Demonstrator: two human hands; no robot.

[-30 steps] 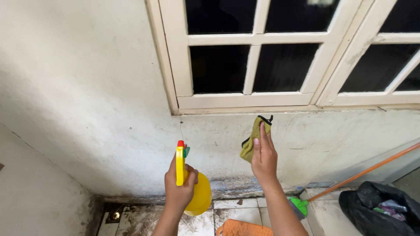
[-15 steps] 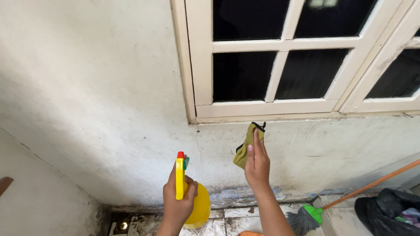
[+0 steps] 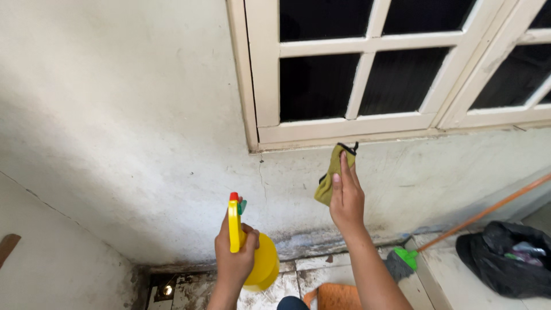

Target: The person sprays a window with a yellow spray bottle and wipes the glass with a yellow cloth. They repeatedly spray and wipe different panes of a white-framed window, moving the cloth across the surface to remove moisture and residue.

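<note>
Most of the view is taken up by a rough, stained white wall (image 3: 115,115), darkened with grime along its foot. Set into it at the upper right is a cream-framed window (image 3: 367,123) with dark panes divided by bars, its sill running just above the raised right hand. Below, a strip of dirty tiled floor (image 3: 195,290) is seen, and at the lower right a black plastic bag (image 3: 505,261) is lying open with scraps inside. An orange-handled mop (image 3: 470,221) with a green collar is leaned across the corner, its grey head resting near the bag. An orange mat (image 3: 336,297) is partly shown at the bottom edge, just beside the right forearm. A yellow spray bottle (image 3: 261,261) with a red-tipped nozzle is gripped upright by the left hand (image 3: 234,255), the fingers being closed around its neck and trigger, and it is held apart from the wall. A small olive-green cloth (image 3: 332,172) with black edging is clasped in the right hand (image 3: 345,201), held up in front of the wall just under the window frame; whether the cloth is touching the wall cannot be told.
</note>
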